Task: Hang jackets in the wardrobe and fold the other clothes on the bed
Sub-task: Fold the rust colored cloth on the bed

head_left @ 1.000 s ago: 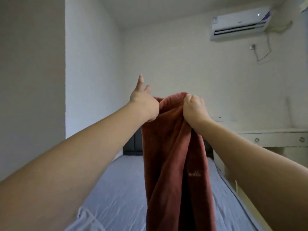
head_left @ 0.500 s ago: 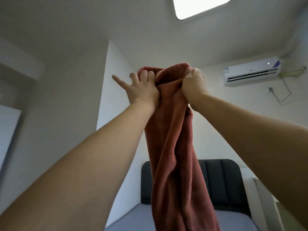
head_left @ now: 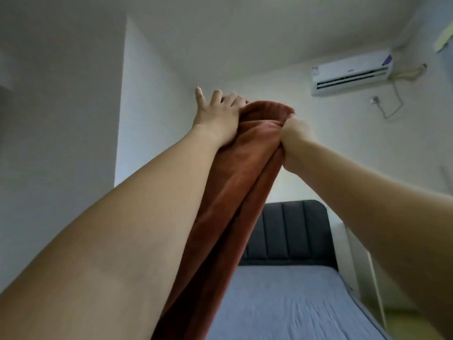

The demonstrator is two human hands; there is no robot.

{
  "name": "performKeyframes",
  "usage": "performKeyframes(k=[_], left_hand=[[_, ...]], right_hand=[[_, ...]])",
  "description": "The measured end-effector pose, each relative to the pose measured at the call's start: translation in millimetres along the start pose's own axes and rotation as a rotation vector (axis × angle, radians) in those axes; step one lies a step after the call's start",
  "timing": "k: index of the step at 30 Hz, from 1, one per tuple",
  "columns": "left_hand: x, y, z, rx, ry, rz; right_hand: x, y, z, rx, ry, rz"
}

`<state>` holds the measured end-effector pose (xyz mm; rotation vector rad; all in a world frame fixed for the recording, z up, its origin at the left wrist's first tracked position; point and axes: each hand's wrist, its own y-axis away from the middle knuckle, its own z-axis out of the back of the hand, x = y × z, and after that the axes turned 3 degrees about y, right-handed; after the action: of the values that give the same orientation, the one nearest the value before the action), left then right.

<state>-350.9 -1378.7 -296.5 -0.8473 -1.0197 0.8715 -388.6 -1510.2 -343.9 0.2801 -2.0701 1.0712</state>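
A rust-red fleece garment [head_left: 235, 187] hangs in long folds from both my raised hands, above the bed [head_left: 289, 303]. My left hand [head_left: 217, 119] holds its top edge, with the index finger sticking out straight and the other fingers over the cloth. My right hand [head_left: 294, 138] grips the top edge in a fist just right of the left hand. The garment's lower end runs out of view at the bottom.
The bed has a grey-blue sheet and a dark padded headboard [head_left: 291, 231]. A white desk or cabinet [head_left: 362, 273] stands at the bed's right side. An air conditioner [head_left: 350, 72] hangs high on the far wall. White walls close in on the left.
Both hands lifted the garment high, then came down a little and tilted it left. The view swung up to the ceiling and is now dropping back toward the bed.
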Motion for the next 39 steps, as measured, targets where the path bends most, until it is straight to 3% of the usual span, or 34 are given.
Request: performKeyframes(k=[4,10,15,17,22,25,29,32,34,36,39], left_hand=[[-124,48,-82,0.397,0.161,-0.015],[-330,209,-242,0.722,0.266,-0.252],[-461,361,-341,1.022,0.398,-0.250],[-493,396,-368,1.022,0.410,-0.337],[-551,393,-423,0.748,0.447,-0.447],[-578,409,-450,0.832,0.499,-0.311],[-576,459,-459,0.921,0.613,0.115],[-548,467,-452,0.977,0.640,0.147],[-529,466,-446,1.127,0.619,0.118],[-521,453,-444,1.166,0.639,0.101],[-532,411,-448,0.915,0.627,0.063]], right_hand=[[-133,7,102,-0.027,0.182,-0.235],[-359,75,270,-0.222,0.477,-0.581],[-512,147,374,-0.235,0.778,-0.792],[-552,165,403,-0.226,0.846,-0.822],[-599,144,445,-0.279,0.852,-0.781],[-617,138,455,-0.337,0.864,-0.756],[-634,145,458,-0.316,0.889,-0.643],[-636,145,461,-0.308,0.863,-0.602],[-638,147,463,-0.283,0.748,-0.595],[-631,149,462,-0.243,0.531,-0.623],[-624,142,463,-0.260,0.266,-0.609]])
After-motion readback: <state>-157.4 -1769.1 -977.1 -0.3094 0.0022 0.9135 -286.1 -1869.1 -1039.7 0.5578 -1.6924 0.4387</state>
